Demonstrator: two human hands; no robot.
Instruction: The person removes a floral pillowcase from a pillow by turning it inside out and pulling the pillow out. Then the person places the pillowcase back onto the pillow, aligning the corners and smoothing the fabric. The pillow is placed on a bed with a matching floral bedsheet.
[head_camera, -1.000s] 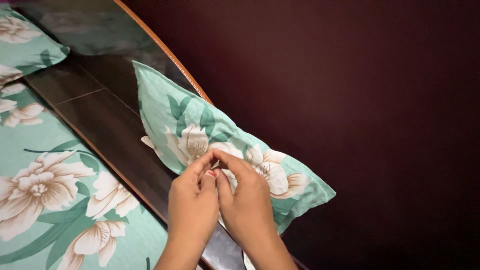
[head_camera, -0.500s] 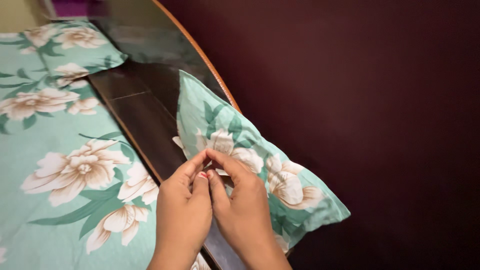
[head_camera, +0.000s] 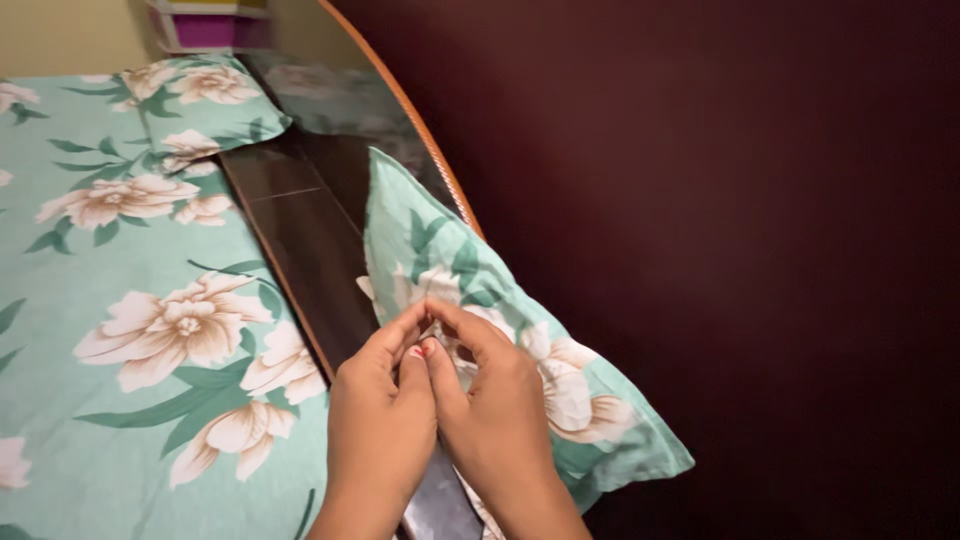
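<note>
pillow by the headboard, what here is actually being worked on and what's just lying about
In hand:
- green floral pillow, propped on the dark headboard
- left hand and right hand, fingertips pinching its cover together

Lying about:
- second floral pillow
- floral bedsheet
- purple box

More of the bed sheet (head_camera: 150, 330) is brought into view left of the floral pillow (head_camera: 480, 330) than a second ago, and a second pillow (head_camera: 205, 115) beyond it is now shown whole. A purple box (head_camera: 210, 25) beyond that second pillow is newly revealed. The floral pillow is seen standing steeper against the headboard (head_camera: 400, 100).
</note>
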